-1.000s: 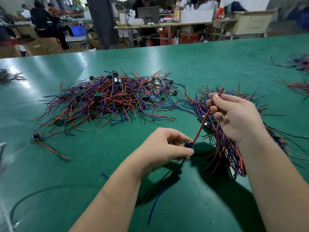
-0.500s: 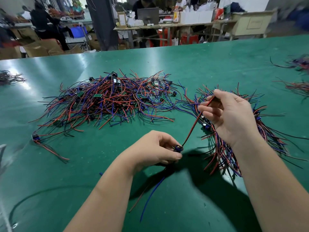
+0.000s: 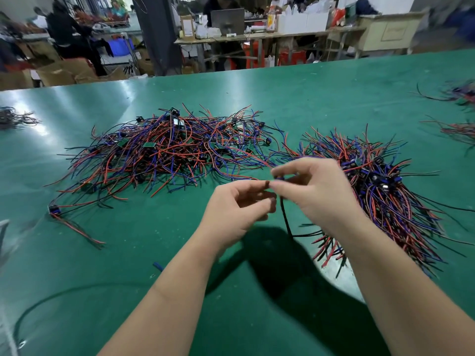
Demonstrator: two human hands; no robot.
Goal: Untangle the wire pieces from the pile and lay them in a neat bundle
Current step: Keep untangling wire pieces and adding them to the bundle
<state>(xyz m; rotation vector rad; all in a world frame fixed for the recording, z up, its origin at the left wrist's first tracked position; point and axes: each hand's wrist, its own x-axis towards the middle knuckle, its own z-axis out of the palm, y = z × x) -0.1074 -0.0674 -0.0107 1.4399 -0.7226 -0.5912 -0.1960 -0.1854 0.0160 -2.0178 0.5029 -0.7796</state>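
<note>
On a wide green table (image 3: 308, 98) in a busy workshop, we see sorting under way. The tangled pile (image 3: 167, 155) of red, blue and black leads sprawls across the middle, its small connectors and green boards pointing every way. We judge this the unsorted stock, and most of the job remains.

To its right lies the bundle (image 3: 385, 196). Its connectors are gathered near the far end and its tails fan toward the person, so each new piece can apparently be laid alongside the others. It sits directly under the right forearm, within easy reach.

Both hands are raised above the table between the two heaps. The right hand (image 3: 316, 194) pinches one wire piece (image 3: 284, 219) between thumb and forefinger at its small blue connector (image 3: 280, 178). The black lead hangs down freely, which we read as a way to let it straighten. The left hand (image 3: 236, 211) has curled fingers that meet the right's fingertips. Motion blur keeps us from telling whether they grip the piece.

One stray piece (image 3: 66, 222) lies apart, near the pile's left edge.
</note>
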